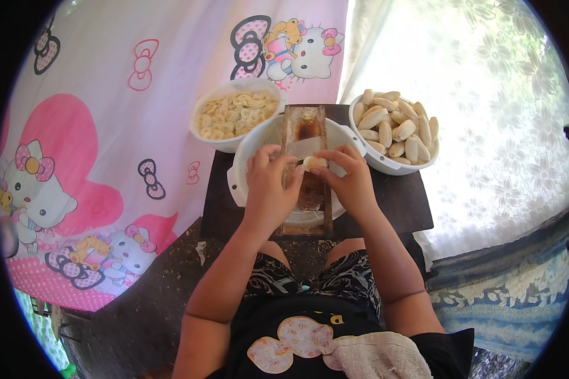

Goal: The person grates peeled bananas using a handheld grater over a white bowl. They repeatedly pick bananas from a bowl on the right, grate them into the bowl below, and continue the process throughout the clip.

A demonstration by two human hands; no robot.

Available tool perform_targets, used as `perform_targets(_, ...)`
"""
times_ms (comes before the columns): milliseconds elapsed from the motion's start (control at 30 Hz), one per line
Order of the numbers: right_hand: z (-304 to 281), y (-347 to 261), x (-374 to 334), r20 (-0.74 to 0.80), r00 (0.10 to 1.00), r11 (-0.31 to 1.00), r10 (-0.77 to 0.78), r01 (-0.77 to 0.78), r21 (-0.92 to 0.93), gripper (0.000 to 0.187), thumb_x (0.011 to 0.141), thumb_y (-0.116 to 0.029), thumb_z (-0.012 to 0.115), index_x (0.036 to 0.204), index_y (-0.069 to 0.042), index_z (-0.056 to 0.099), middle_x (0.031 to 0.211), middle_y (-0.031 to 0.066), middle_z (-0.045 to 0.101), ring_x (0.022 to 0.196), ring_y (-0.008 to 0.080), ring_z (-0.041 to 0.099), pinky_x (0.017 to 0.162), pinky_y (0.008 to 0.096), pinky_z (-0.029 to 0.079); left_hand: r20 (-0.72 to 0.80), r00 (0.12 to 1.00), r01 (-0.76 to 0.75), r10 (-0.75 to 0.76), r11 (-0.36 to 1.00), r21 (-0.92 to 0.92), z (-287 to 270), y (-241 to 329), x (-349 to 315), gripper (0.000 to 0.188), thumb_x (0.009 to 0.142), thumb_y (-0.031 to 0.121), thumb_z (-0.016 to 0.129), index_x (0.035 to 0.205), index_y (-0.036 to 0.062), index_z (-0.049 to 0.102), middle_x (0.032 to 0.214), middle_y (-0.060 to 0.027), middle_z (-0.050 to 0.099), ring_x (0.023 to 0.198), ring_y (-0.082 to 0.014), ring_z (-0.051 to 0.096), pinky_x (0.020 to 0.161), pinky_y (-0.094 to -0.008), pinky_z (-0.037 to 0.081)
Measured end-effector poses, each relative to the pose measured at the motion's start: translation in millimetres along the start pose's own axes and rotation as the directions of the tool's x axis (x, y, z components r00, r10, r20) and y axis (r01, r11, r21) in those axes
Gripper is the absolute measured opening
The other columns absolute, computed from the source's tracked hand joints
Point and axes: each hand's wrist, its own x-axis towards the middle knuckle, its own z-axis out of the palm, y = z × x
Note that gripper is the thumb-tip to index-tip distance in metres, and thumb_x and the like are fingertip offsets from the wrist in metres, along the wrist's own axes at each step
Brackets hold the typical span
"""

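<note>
Over a wooden slicer board (306, 218) with a metal plate across its middle, my two hands come together. My right hand (349, 175) pinches a short piece of peeled banana (314, 163) between thumb and fingers. Close against its left end is my left hand (273, 183), thumb and forefinger drawn together. A thin dark bit shows at those left fingertips, too small to name. The slicer lies lengthwise across a white perforated basin (241, 165), resting over its rim.
At the back left, a white basket (199, 134) holds many thin pale slices. Another white basket (376, 163), back right, is heaped with peeled bananas. All stand on a dark wooden table (395, 197). Printed curtains (107, 57) hang left and behind; a towel (379, 355) lies on my lap.
</note>
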Motion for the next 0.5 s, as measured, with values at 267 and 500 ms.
perform_targets(267, 1.1, -10.3, 4.7, 0.002, 0.992, 0.992, -0.124, 0.124, 0.007, 0.029, 0.078, -0.022, 0.08, 0.103, -0.011, 0.074, 0.094, 0.0054, 0.064, 0.098, 0.027, 0.058, 0.095, 0.0396, 0.04, 0.058, 0.978, 0.207, -0.199, 0.929, -0.306, 5.7, -26.6, 13.8, 0.019, 0.091, 0.019, 0.069, 0.091, 0.0, 0.067, 0.121, -0.0124, 0.057, 0.113, -0.0249, 0.054, 0.1, -0.0374, 0.04)
perform_targets(500, 0.0, -5.6, -4.0, 0.087, 0.983, 0.943, -0.162, 0.181, -0.28, 0.027, 0.079, -0.025, 0.077, 0.103, -0.012, 0.074, 0.098, 0.0052, 0.064, 0.104, 0.0273, 0.057, 0.102, 0.0419, 0.038, -0.137, 0.975, 0.159, -0.172, 0.982, -0.105, -14.8, -55.9, 27.2, 0.017, 0.084, 0.017, 0.075, 0.085, 0.001, 0.069, 0.117, -0.0185, 0.057, 0.114, -0.0349, 0.05, 0.099, -0.043, 0.04)
